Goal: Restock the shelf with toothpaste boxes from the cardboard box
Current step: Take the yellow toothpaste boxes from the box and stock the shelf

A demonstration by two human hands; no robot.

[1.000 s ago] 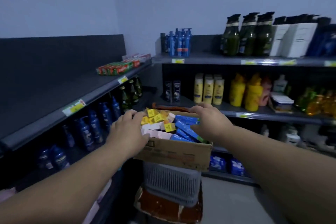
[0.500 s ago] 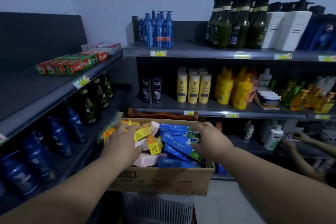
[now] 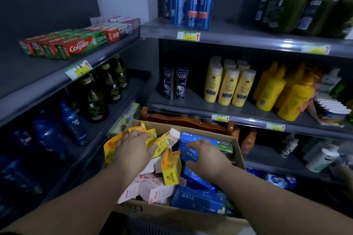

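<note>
An open cardboard box (image 3: 193, 215) sits low in front of me, full of yellow, pink-white and blue toothpaste boxes. My left hand (image 3: 133, 151) lies over the yellow boxes (image 3: 170, 168) on the box's left side, fingers stretched onto them. My right hand (image 3: 207, 159) is over the blue boxes (image 3: 198, 201), and its thumb and fingers curl round one blue toothpaste box (image 3: 189, 155). On the upper left shelf (image 3: 47, 82), red-green Colgate boxes (image 3: 76, 46) lie in a row, with bare shelf in front of them.
Blue pump bottles (image 3: 191, 2) and dark green bottles (image 3: 298, 5) stand on the top right shelf, yellow bottles (image 3: 229, 82) below. Dark and blue bottles (image 3: 72, 122) fill the lower left shelf. A wooden chair back (image 3: 187, 120) rises behind the box, over a white basket (image 3: 145, 224).
Both hands have moved from the box's rim into its contents. My view has come closer to the shelves and the box. The other person's hands at the right are out of view.
</note>
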